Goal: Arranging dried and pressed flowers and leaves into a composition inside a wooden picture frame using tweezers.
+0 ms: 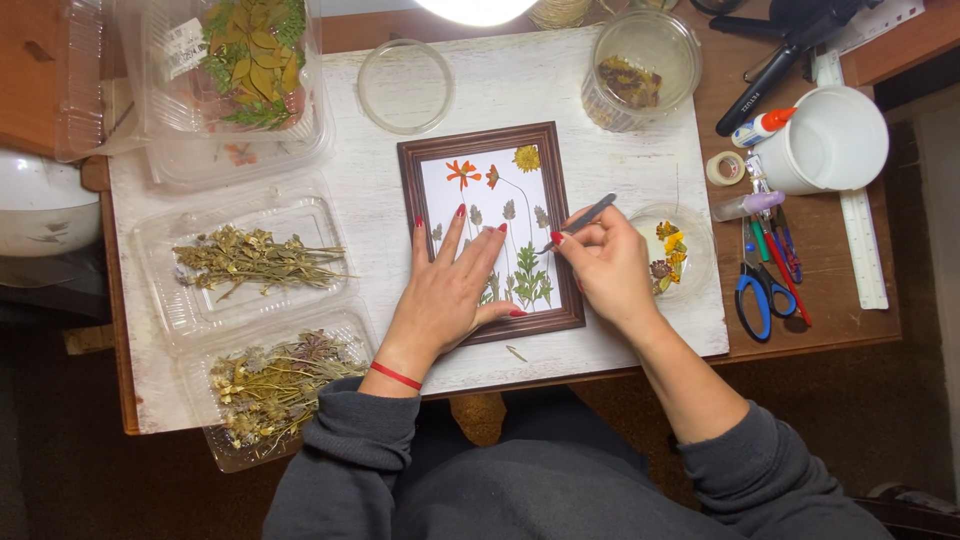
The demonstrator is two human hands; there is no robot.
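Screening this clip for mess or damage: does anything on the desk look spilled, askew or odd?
Little stands out. One stray leaf bit lies on the white board just below the frame, and the frame sits slightly tilted. Left hand presses it; right hand holds tweezers.

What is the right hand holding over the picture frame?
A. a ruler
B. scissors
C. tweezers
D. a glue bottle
C: the right hand pinches thin metal tweezers with their tip over the white sheet in the frame, while the scissors, glue bottle and ruler lie untouched on the desk to the right.
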